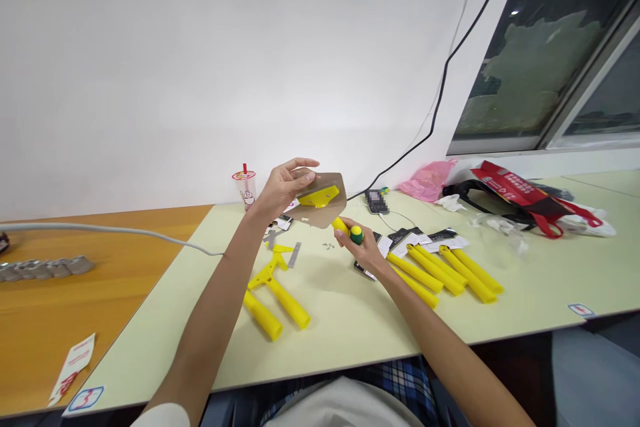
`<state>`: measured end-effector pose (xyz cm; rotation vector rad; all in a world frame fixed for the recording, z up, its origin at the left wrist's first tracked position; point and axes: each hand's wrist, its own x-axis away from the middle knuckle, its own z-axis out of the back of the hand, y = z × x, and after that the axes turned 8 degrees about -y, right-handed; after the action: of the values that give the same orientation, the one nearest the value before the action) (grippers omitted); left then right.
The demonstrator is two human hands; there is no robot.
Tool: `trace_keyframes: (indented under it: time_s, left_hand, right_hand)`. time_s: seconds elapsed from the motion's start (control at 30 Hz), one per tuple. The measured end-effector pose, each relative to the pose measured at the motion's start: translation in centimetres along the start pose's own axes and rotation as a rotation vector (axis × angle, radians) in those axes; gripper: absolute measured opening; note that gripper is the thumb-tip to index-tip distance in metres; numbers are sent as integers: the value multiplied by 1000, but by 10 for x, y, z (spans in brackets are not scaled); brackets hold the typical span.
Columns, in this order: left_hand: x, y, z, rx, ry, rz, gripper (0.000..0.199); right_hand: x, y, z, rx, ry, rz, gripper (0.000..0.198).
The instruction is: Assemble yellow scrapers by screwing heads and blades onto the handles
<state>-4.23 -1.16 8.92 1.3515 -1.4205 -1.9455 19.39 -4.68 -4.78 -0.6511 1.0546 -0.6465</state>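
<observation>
My left hand (286, 188) pinches the upper left edge of a flat brownish sheet (311, 217), raised above the table. A yellow scraper head (320, 197) lies across the sheet; its yellow handle (339, 224) slopes down to the right. My right hand (364, 248) is wrapped around that handle and also has a green and yellow screwdriver (357, 235) in its grip. Below on the left lie yellow scrapers (289, 303) with thin grey blades (295, 255) beside them. Several tiny screws (329, 246) are scattered on the tabletop between my arms.
Several yellow handle tubes (440, 270) lie right, near black and white packets (407, 238). A plastic cup (245, 188) and a phone (377, 201) stand by the wall. Farther right are a pink bag (429, 180) and a red bag (520, 190). A cable (150, 231) crosses the left.
</observation>
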Motion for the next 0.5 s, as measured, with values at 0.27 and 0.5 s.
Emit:
trace_keyframes:
  time_s: [0.27, 0.5]
  left_hand:
    - [6, 4, 12, -80, -173, -59, 43]
    - [7, 5, 11, -202, -226, -28, 39]
  right_hand:
    - [-3, 19, -3, 166, 151, 167, 32]
    - [-4, 22, -1, 290, 251, 279, 27]
